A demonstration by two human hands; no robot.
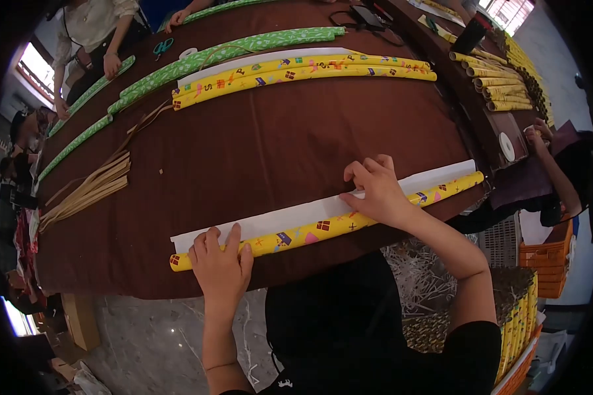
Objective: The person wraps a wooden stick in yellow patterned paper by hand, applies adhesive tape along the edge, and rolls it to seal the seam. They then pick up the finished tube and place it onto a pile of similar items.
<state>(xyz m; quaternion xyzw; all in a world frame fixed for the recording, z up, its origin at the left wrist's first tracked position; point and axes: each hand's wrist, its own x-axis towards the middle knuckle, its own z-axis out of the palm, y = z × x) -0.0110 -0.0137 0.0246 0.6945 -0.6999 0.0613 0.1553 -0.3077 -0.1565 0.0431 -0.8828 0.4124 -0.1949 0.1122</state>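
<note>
A long roll of yellow patterned paper (pixel 296 241) lies along the near edge of the brown-covered table, with a white strip (pixel 277 218) of its sheet showing along the far side. Near the roll's left end, my left hand (pixel 220 263) rests on it with fingers apart, the fingertips on the white strip. Further right, my right hand (pixel 375 191) is over the roll, its fingers bent and spread above the white strip and its thumb low near the paper. Neither hand is wrapped round the roll.
Yellow rolls (pixel 303 71) and green rolls (pixel 224 55) lie across the far side of the table (pixel 244 151). Brown strips (pixel 92 187) are at the left, scissors (pixel 163 47) at the back. Other people stand behind and at the right. Orange crate (pixel 548 253) stands lower right.
</note>
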